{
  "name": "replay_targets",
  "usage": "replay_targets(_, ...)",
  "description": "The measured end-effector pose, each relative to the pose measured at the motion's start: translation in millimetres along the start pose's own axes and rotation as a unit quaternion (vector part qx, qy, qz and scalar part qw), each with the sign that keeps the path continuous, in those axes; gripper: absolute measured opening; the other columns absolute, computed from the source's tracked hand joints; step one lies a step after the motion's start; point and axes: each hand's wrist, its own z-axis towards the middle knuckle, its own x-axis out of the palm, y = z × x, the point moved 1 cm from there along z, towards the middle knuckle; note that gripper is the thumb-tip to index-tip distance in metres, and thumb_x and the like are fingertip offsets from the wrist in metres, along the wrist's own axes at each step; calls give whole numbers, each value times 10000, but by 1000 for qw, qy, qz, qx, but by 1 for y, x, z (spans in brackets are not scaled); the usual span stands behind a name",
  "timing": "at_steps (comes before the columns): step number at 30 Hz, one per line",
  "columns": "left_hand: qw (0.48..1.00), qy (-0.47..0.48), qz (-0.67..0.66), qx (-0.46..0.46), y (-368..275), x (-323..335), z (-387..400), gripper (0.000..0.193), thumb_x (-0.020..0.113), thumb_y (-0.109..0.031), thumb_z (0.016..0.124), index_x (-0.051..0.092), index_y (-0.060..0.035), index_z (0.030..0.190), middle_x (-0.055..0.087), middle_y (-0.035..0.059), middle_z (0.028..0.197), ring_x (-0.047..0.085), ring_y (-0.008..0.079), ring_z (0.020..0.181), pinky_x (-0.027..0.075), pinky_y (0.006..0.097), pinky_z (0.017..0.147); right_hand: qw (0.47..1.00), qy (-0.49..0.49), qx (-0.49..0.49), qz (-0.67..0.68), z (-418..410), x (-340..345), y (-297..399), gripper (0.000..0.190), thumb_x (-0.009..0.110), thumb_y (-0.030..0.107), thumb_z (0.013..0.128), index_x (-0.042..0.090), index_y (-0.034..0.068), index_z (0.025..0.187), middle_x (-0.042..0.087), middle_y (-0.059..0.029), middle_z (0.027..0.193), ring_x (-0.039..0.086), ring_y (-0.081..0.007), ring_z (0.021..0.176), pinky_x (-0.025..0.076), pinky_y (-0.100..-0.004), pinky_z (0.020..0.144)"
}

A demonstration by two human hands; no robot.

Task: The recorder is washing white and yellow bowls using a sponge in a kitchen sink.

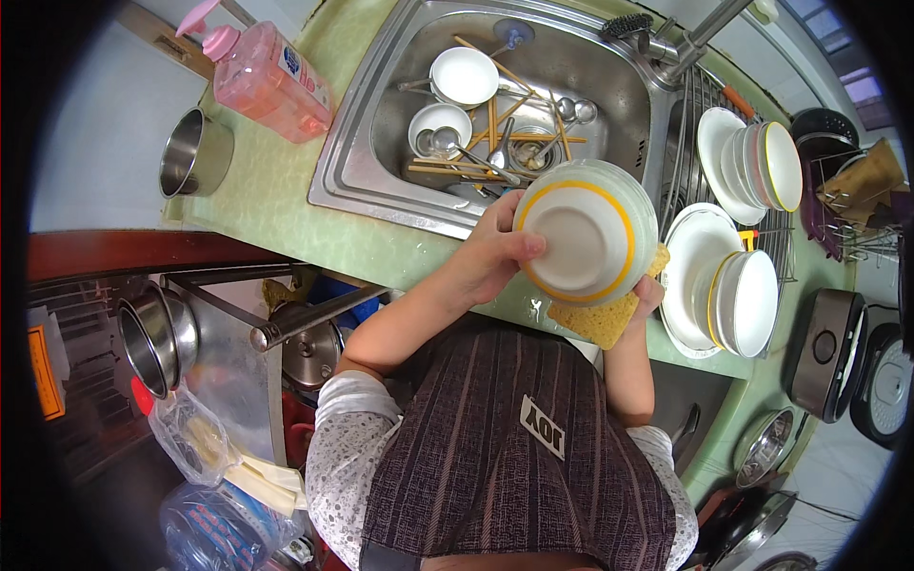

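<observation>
My left hand [500, 250] holds a white bowl with a yellow band [568, 243] above the sink's front edge, its thumb lying across the bowl's pale round face. A greenish rim shows behind the band; whether this is one bowl or a stack, I cannot tell. At the bowl's lower right, my right hand [646, 303] grips a yellow sponge cloth [596, 321] against it; most of its fingers are hidden. Beyond, the stainless steel sink [621, 107] contains white bowls [464, 75], metal spoons [446, 139] and several wooden chopsticks [493, 121].
Bowls and plates [757, 303] stand tilted on a wire rack [789, 250] at the right. A pink pump bottle [275, 86] and a steel cup [196, 153] occupy the left counter [285, 221]. The faucet [689, 57] rises at the sink's back right corner.
</observation>
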Motion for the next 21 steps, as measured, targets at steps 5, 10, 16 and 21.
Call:
replay_targets(5,998,-15,-50,-21,9,-11,-3,600,684,-267,574,348,-6,996,463,57,949,471,129,859,389,269,742,1000,17,-4,22,-1,-12,-7,625,605,189,551,362,-28,1083,461,-169,1024,476,-271,905,377,-358,795)
replay_targets(10,995,32,-73,-57,5,-13,-3,586,676,-250,587,357,-21,1022,477,50,947,477,123,852,390,269,743,996,67,5,61,-3,-15,-7,606,599,186,557,371,-36,1073,470,-176,1006,478,-275,901,381,-364,790)
replay_targets(16,999,-13,-5,-31,13,-24,-7,713,690,-218,556,287,-32,1114,434,71,1010,430,157,937,351,290,805,996,-32,78,15,-14,-11,0,568,581,139,580,362,-44,1072,473,-190,989,485,-278,890,388,-374,777)
replay_targets(21,994,-32,92,-52,16,-27,-15,814,704,-167,494,238,-43,1150,370,95,1082,366,195,1019,296,310,862,975,-172,92,-109,-24,-9,-3,517,614,139,613,382,-33,1042,496,-148,947,508,-238,850,416,-331,734)
